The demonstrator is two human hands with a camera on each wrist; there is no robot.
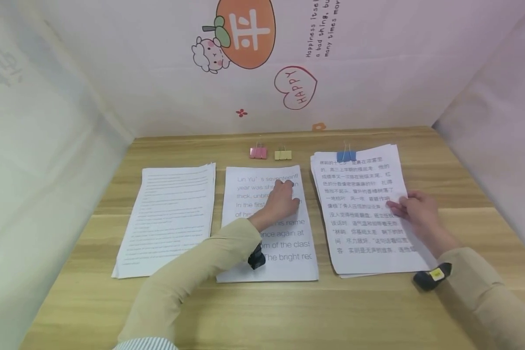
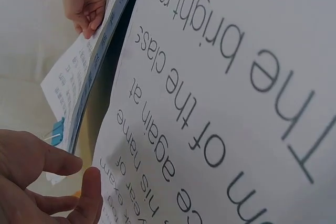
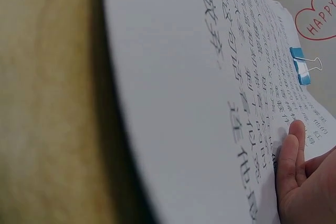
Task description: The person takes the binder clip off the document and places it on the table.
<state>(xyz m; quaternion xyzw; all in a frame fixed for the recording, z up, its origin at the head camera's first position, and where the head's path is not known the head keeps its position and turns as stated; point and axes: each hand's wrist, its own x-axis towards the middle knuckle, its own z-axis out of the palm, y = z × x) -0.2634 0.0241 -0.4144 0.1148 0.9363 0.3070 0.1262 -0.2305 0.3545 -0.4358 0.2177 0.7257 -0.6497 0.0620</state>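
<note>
My right hand (image 1: 422, 214) pinches the right edge of a paper stack (image 1: 363, 218) printed with large Chinese text. A blue binder clip (image 1: 346, 156) grips the top of that stack, its wire handles standing up. In the right wrist view, fingers (image 3: 289, 163) lie against the printed side. My left hand (image 1: 280, 201) hovers over the middle stack (image 1: 267, 272), which carries large English text. Its fingers are loosely bent with nothing between them, thumb apart from the fingers in the left wrist view.
At the left lies another paper stack (image 1: 166, 214) with small print, its sheets slightly fanned. Behind the middle stack stand a pink binder clip (image 1: 258, 152) and a yellow binder clip (image 1: 283, 154). A printed cloth (image 1: 157, 63) rises behind the wooden table (image 1: 288, 316).
</note>
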